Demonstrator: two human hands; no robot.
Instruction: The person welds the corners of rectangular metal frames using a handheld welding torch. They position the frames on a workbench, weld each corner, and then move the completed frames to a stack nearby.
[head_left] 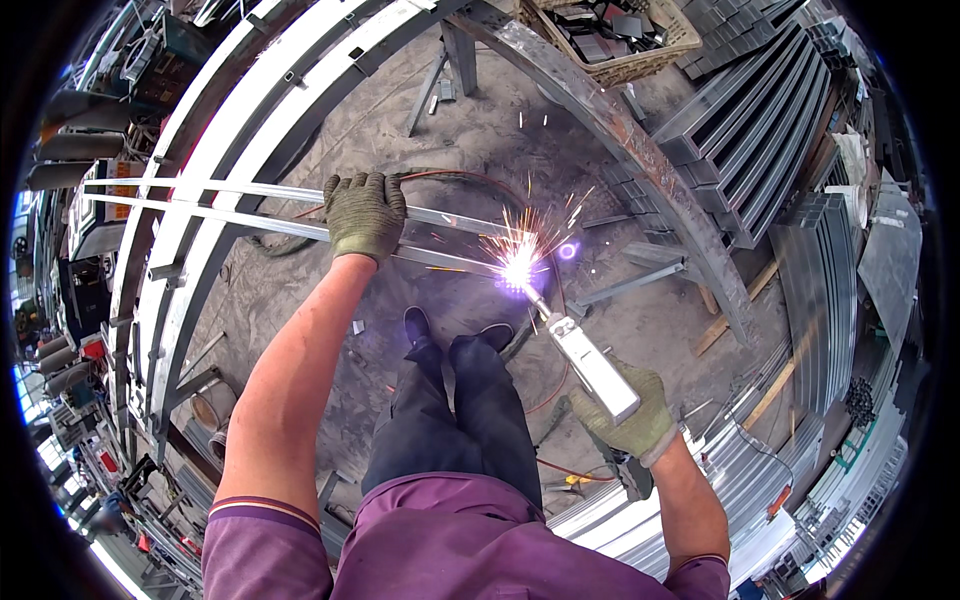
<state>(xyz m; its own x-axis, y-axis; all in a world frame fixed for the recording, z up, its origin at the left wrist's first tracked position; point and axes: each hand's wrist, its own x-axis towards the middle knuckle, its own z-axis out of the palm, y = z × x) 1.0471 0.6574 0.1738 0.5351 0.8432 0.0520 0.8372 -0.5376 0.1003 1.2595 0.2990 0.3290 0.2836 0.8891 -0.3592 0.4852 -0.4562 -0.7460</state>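
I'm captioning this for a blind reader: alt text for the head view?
Bright sparks burst at the tip of a white box-shaped handheld torch in an olive-gloved right hand, by the ends of two long silvery metal bars held by the olive-gloved left hand. Curved silvery metal beams arc along the left.

No legible words, labels, numbers or signs on anything in view.

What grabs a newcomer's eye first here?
The white-violet glare with its orange sparks, near mid-picture, at the tip of the white torch in the gloved right hand. Next, two long metal bars stretching left from it, gripped by the gloved left hand. Then the big curved metal frame arching through the upper left.
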